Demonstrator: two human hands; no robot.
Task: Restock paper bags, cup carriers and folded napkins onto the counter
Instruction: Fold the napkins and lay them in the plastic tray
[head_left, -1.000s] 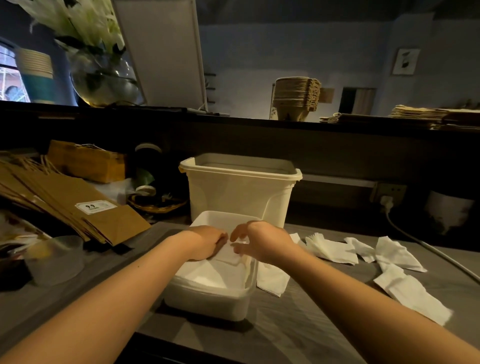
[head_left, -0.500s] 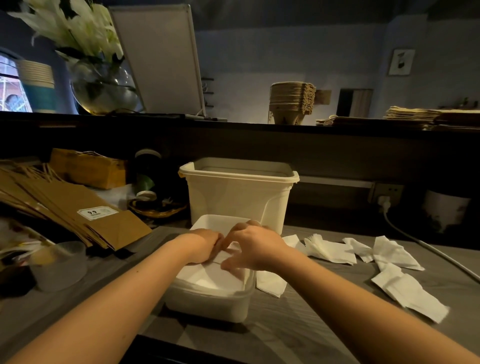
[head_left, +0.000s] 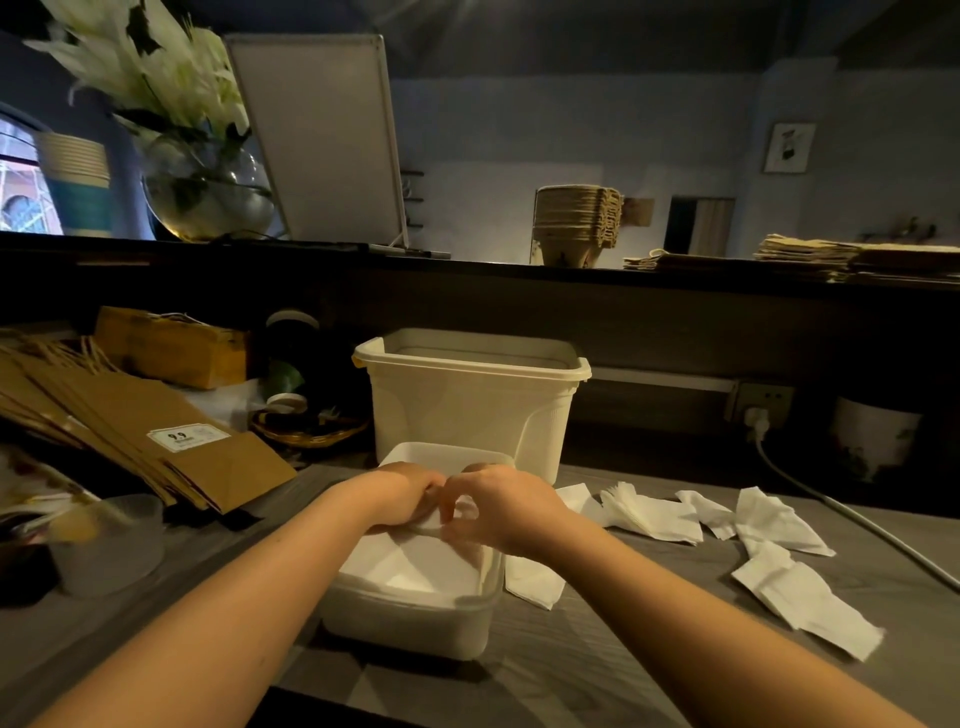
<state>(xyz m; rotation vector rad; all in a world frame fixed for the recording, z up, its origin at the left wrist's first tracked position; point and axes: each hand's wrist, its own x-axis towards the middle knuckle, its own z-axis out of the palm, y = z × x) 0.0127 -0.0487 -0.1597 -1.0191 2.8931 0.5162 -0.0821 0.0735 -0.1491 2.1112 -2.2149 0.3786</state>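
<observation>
A shallow white tub (head_left: 415, 623) stands on the grey worktop and holds white napkins (head_left: 415, 566). Both hands are over its far half. My left hand (head_left: 400, 496) and my right hand (head_left: 498, 506) meet knuckle to knuckle, fingers curled down onto a napkin in the tub. Several loose folded napkins (head_left: 649, 517) lie scattered on the worktop to the right. Brown paper bags (head_left: 130, 431) lie stacked at the left. On the raised counter behind stand stacked cup carriers (head_left: 576, 223) and flat paper bags (head_left: 810, 254).
A tall white bin (head_left: 467, 400) stands right behind the tub. A clear plastic cup (head_left: 104, 545) sits at the left front. A white cable (head_left: 841, 514) runs from a wall socket across the right. A flower vase (head_left: 202, 192) and a white board (head_left: 322, 140) stand on the counter.
My hands have drawn closer together over the tub and now touch; the fingers have curled down onto the napkin.
</observation>
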